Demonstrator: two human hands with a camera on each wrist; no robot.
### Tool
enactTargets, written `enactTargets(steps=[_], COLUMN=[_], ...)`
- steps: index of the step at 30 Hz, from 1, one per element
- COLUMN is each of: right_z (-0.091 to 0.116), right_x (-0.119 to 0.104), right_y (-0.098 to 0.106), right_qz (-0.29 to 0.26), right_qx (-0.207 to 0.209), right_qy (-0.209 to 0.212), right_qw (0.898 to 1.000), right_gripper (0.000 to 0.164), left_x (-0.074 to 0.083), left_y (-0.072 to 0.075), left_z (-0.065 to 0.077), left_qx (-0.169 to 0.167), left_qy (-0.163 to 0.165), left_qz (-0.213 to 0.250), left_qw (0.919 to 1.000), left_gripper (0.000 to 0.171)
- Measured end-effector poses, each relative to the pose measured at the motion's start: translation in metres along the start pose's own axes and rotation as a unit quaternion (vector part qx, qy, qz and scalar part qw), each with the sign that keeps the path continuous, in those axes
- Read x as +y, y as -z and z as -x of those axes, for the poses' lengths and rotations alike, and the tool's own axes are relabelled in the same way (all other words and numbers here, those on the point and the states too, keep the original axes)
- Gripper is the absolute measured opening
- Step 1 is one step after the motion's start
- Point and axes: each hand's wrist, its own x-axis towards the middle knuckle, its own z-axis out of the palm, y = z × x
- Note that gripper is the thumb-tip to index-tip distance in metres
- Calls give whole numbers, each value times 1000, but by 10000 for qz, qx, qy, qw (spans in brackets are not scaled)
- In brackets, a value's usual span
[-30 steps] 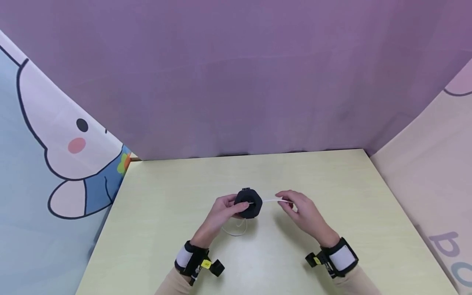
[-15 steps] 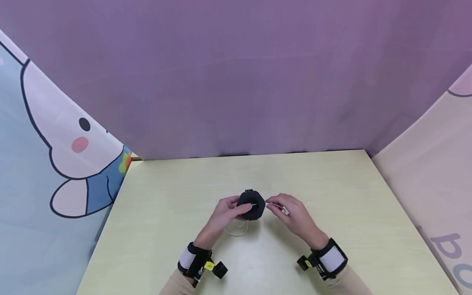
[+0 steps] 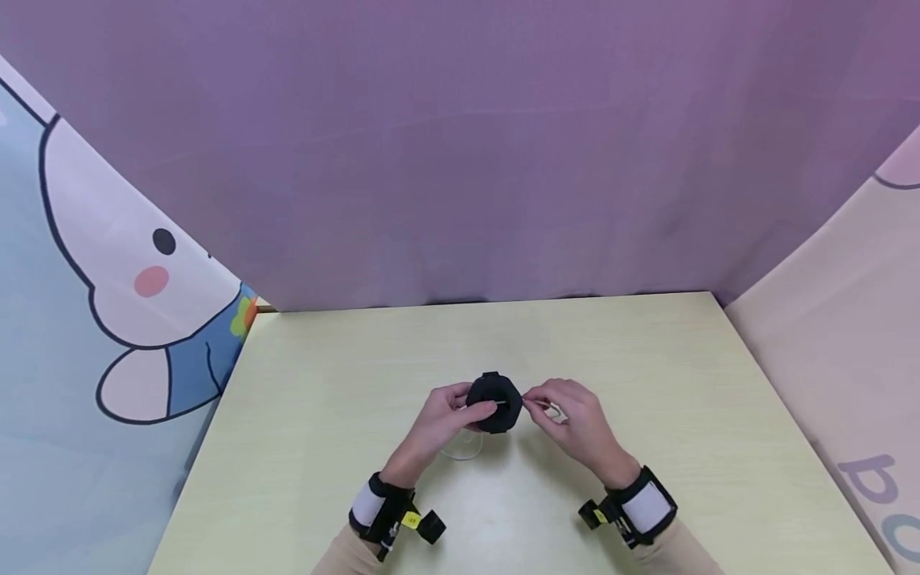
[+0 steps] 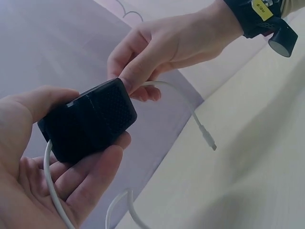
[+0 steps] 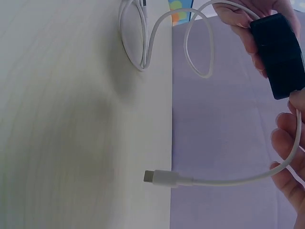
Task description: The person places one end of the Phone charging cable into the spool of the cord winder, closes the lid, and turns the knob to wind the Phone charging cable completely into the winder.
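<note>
A black six-sided case with a round recess, perhaps a cable winder [image 3: 509, 411], is held up over the table. My left hand [image 3: 434, 422] grips it from the left, thumb across its front face and fingers behind. A white USB-C cable [image 5: 228, 182] runs out of both sides of the case. At the case's right edge, my right hand [image 3: 580, 423] pinches the cable between thumb and fingertips. Past those fingers, the cable's plug [image 4: 208, 139] hangs free. On the other side, the cable droops in loops [image 5: 205, 57] beneath my left hand. The recess is partly covered by my thumb.
The pale wooden table [image 3: 345, 351] lies below both hands. Behind it stands a purple cloth wall [image 3: 460, 160]. A printed cartoon panel [image 3: 172, 303] borders the left side, and a pale panel [image 3: 834, 335] the right. Both wrists wear camera straps.
My right hand has moved left along the cable, up to the edge of the black case, and now pinches it there. My left hand and the case have shifted slightly right.
</note>
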Motion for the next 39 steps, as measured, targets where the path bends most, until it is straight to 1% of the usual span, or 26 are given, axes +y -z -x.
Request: enactTargets(steps=[3, 8, 13, 17, 19, 22, 24, 25, 28, 30, 34, 37, 38, 39], right_z=[0, 1, 3, 4, 5, 7, 9, 9, 11, 11, 11, 12, 12, 12], right_x=[1, 3, 6, 9, 10, 13, 15, 16, 18, 19, 19, 19, 20, 20], right_y=[2, 8, 12, 14, 15, 20, 24, 25, 28, 28, 30, 32, 32, 33], right_qz=[58, 112, 183, 217, 246, 249, 263, 261, 295, 310, 385, 453, 472, 499], right_qx=[78, 141, 144, 136, 184, 308, 368, 381, 380, 418, 499, 498, 491, 489], right_qy=[39, -15, -96, -161, -223, -360, -394, -400, -349, -312, -328, -410, -458, -503], right_qw=[9999, 9998, 9997, 9995, 9993, 9986, 9982, 9981, 9982, 9982, 9975, 9969, 9966, 9963], right_gripper=[17, 18, 18, 10, 3, 8, 3, 3, 18, 20, 16, 5, 3, 6], left_x=[0, 3, 3, 3, 3, 3, 3, 3, 2, 2, 2, 2, 2, 2], left_y=[0, 2, 4, 5, 8, 14, 20, 22, 24, 24, 22, 21, 21, 21], left_z=[0, 2, 2, 2, 2, 5, 7, 8, 9, 9, 8, 8, 7, 6], left_qx=[12, 113, 74, 56, 127, 277, 344, 356, 371, 375, 406, 435, 452, 465], left_qy=[-16, -4, -52, -101, -86, -20, 7, 2, 3, -13, -1, -66, -92, -125], left_qz=[-82, -221, -285, -320, -305, -252, -229, -201, -210, -224, -286, -354, -382, -417], left_qw=[10000, 9997, 9996, 9994, 9994, 9993, 9991, 9992, 9991, 9990, 9988, 9984, 9982, 9980], left_gripper=[44, 45, 44, 45, 45, 45, 45, 45, 47, 48, 48, 48, 48, 48])
